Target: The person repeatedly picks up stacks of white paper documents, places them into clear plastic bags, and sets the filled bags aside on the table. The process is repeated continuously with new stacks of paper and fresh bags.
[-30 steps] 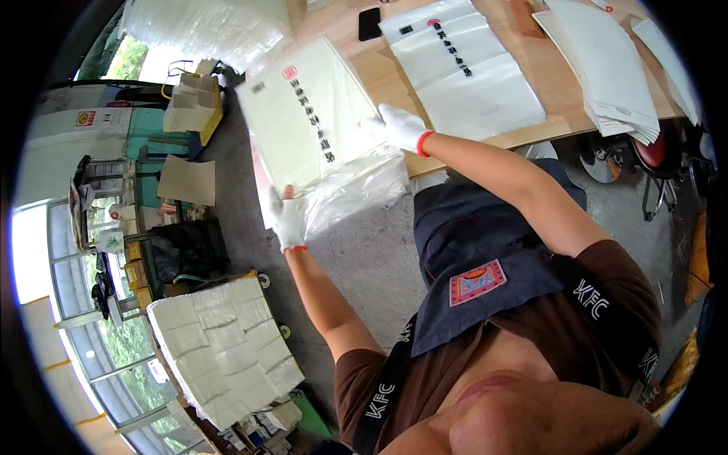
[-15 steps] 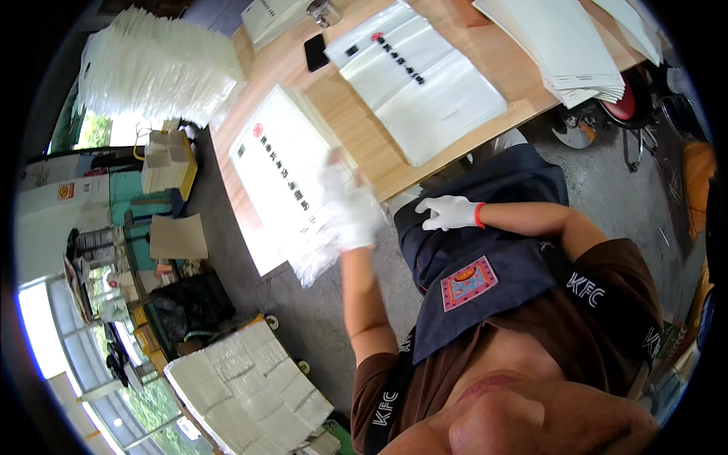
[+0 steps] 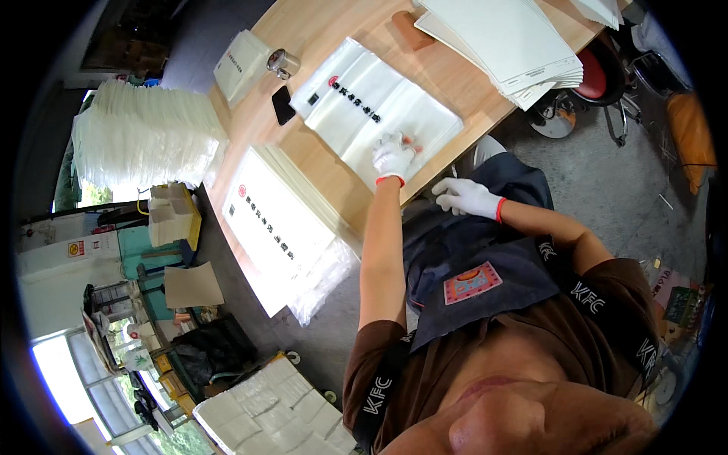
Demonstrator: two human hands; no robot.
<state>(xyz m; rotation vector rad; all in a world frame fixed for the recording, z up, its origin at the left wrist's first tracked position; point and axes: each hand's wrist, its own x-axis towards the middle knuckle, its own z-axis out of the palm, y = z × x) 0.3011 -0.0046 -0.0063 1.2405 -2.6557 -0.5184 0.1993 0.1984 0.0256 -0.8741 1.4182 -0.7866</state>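
Note:
Sheets of clear plastic bags [image 3: 379, 98], printed with dark lettering and a red round mark, lie in a flat stack on the table. My left hand [image 3: 393, 158], in a white glove with red cuff and some bare fingertips, rests on the near part of that stack, fingers apart. A stack of white printed packets [image 3: 265, 220] in clear film lies to its left, the film hanging past the table edge. My right hand [image 3: 472, 199], gloved likewise, hovers above my apron [image 3: 523, 189] by the table edge, fingers apart and holding nothing.
A phone [image 3: 283, 105] and a metal cup [image 3: 282, 63] sit on the wooden table [image 3: 318, 163]. White sheets [image 3: 504, 45] are piled at the far right beside a brown block [image 3: 413, 30]. A tall film-wrapped stack [image 3: 148, 136] stands left; a red stool [image 3: 599, 76] stands right.
My left hand has moved right, from the white packets to the plastic bags. My right hand has shifted slightly. The whole view has swung a little.

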